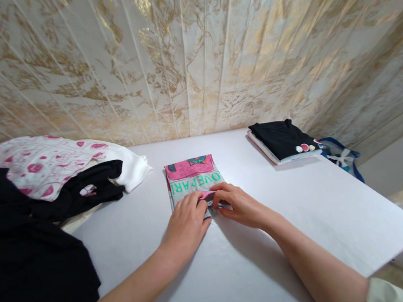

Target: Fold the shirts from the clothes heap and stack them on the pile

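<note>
On white table [244, 267] — left hand [186, 223], right hand [239, 206] both pinching near edge of folded shirt [192, 178].

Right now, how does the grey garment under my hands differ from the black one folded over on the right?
The grey folded garment carries a pink panel and green lettering; the black folded garment is plain dark apart from small coloured dots at one edge. The grey one lies alone on the white table with the left hand and right hand pressing its near edge; the black one tops a small stack, untouched. Both are folded flat.
</note>
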Demonstrator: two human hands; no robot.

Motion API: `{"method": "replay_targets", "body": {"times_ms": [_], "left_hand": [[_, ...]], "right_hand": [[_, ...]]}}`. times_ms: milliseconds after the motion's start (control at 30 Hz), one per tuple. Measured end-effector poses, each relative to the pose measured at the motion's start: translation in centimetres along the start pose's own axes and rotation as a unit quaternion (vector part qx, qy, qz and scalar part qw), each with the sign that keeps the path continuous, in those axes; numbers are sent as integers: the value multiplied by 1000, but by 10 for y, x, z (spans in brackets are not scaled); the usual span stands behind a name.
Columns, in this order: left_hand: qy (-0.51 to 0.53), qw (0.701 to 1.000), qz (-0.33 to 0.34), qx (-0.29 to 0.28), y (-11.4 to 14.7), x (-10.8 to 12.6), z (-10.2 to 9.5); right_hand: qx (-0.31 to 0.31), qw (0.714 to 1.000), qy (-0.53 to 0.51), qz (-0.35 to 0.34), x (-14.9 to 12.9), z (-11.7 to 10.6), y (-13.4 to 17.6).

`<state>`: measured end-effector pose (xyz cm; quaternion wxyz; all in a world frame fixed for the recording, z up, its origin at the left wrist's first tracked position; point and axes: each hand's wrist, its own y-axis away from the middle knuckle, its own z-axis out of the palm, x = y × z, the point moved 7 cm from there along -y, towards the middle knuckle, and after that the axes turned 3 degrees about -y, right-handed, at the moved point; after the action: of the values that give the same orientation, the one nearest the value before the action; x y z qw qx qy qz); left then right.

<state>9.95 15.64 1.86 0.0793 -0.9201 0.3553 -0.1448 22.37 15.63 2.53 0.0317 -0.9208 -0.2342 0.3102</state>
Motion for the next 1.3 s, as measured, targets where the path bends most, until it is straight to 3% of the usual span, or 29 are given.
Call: {"method": "replay_targets", "body": {"times_ms": [233,500,933,1133,1300], "left_hand": [[21,1000,-14,-4,-2,-6,9],[17,1000,-15,-15,-2,-5,8],[32,999,-4,-4,1,-2,6],[34,999,-9,-17,0,-4,6],[6,999,2,-32,3,-1,10]], "right_hand": [[11,998,56,36,6,9,-3],[55,998,-27,21,3,2,-4],[-11,1000,21,20,1,6,2],[20,998,30,42,1,12,-2],[69,996,-41,35,3,1,-3]]}}
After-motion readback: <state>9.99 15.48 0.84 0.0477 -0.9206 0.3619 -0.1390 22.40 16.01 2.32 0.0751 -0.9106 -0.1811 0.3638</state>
